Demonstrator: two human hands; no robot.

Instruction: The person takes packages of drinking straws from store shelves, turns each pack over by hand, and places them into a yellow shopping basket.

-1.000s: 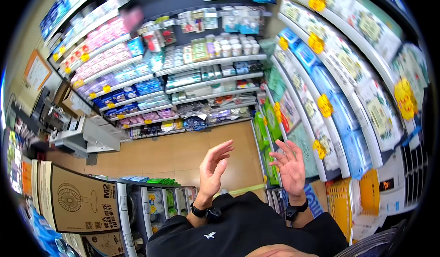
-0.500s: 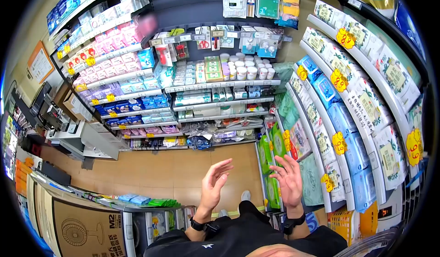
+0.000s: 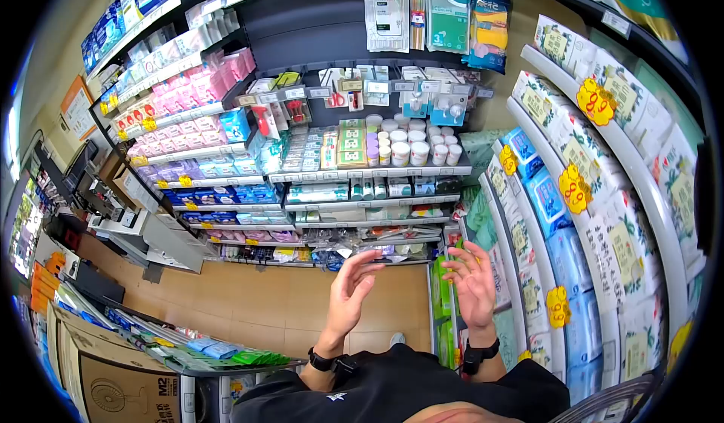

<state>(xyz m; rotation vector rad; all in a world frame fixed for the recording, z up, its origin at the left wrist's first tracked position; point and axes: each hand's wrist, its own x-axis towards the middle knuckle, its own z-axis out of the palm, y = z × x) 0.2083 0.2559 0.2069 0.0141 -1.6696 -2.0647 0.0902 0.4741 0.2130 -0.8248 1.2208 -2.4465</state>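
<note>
My left hand (image 3: 352, 291) is raised in front of me over the tiled floor, fingers apart and nothing in it. Level with it on the right, my right hand (image 3: 472, 283) is also raised with spread fingers and holds nothing. Each wrist wears a black band. Nearest to the right hand are green packs (image 3: 443, 287) on a low shelf at its left side. Beyond both hands stands a shelf unit with white-lidded tubs (image 3: 400, 153), small boxes (image 3: 352, 144) and hanging packets (image 3: 387, 15). Neither hand touches any goods.
Tissue packs (image 3: 626, 249) and blue wipes packs (image 3: 569, 261) fill curved shelves close on my right. Pink packs (image 3: 200, 87) line the left shelves. A fan carton (image 3: 124, 389) stands at lower left, near a counter (image 3: 139, 234). Tiled floor (image 3: 264, 302) lies ahead.
The view has tilted upward and come nearer the back shelves, so the goods sit lower in the picture. Both hands stay raised and empty, slightly higher in view.
</note>
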